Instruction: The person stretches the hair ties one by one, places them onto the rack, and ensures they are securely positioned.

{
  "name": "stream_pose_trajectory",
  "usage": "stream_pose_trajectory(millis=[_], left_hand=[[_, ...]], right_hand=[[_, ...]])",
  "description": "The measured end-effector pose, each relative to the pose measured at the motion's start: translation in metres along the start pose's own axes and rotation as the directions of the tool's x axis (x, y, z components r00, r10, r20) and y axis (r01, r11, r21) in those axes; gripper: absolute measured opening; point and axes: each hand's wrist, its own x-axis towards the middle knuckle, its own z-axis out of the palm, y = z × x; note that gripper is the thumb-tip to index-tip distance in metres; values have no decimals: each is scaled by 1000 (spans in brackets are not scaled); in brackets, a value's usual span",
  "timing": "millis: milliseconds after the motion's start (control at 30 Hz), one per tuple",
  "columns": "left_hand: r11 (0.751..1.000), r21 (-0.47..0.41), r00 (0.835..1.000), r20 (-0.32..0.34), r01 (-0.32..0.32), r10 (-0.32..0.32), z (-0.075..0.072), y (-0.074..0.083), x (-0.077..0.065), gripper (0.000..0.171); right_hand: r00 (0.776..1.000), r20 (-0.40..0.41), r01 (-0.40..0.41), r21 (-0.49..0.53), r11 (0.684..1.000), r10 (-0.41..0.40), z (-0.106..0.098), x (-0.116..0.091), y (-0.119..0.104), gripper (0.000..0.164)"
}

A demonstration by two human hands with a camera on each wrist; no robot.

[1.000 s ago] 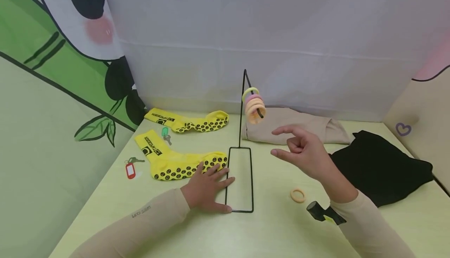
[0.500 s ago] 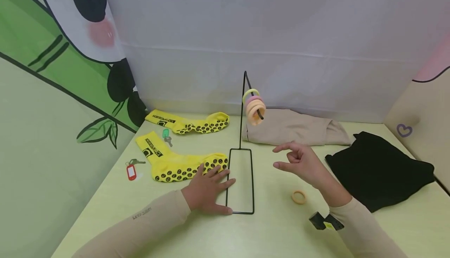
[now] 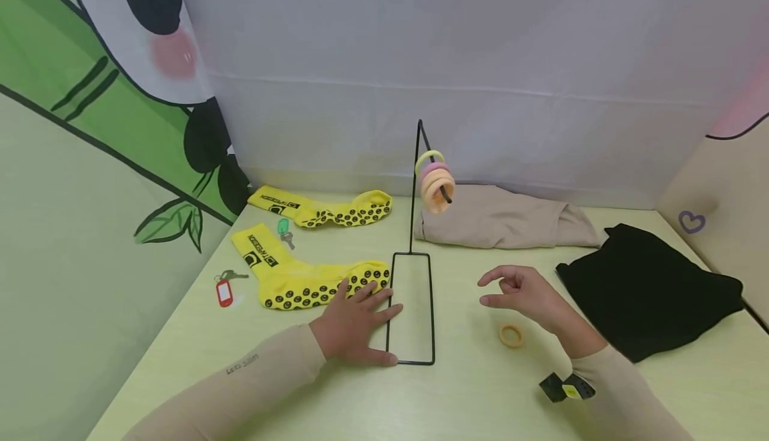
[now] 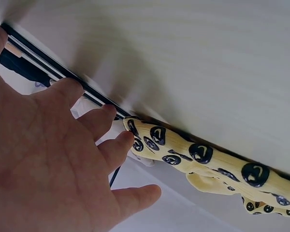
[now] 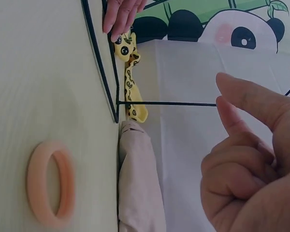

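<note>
In the head view, my left hand (image 3: 351, 324) lies spread across the left side of a black wire stand's base (image 3: 432, 314), its fingertips overlapping a yellow sock (image 3: 300, 284). An orange-tan ring (image 3: 512, 345) rests flat on the table. Just above and behind it hovers my right hand (image 3: 525, 297), holding nothing, thumb and index finger apart, the other fingers curled. That ring (image 5: 36, 186) and the right hand (image 5: 251, 154) are apart in the right wrist view. Several rings (image 3: 434, 181), yellow-green, pink and orange-tan, hang on the stand's sloping arm (image 3: 425, 139).
Another yellow sock (image 3: 342, 213) lies behind. Two keys carry a green tag (image 3: 283, 226) and a red tag (image 3: 224, 293). A folded beige cloth (image 3: 498, 217) is by the back wall, a black cloth (image 3: 649, 294) at right. Printed panels enclose the table.
My right hand has moved down and slightly right, away from the hung rings and toward the loose ring. The left hand stays put on the stand's base.
</note>
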Motion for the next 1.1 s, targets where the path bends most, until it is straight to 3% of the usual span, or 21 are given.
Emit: stream_pose_trajectory(millis=[233, 567, 867, 1100], left_hand=[[1000, 2, 1000, 2, -1, 1, 0, 0, -1, 86], [1000, 13, 1000, 12, 2, -3, 2, -1, 1, 87], [1000, 7, 1000, 11, -3, 3, 0, -1, 1, 86], [1000, 2, 1000, 12, -2, 2, 0, -1, 0, 86]], right_hand=[[993, 105, -57, -1, 998, 57, -9, -5, 22, 43], [975, 198, -98, -36, 995, 103, -18, -14, 44, 38], [947, 300, -101, -70, 992, 117, -25, -17, 59, 46], [925, 373, -60, -51, 997, 74, -26, -20, 63, 45]])
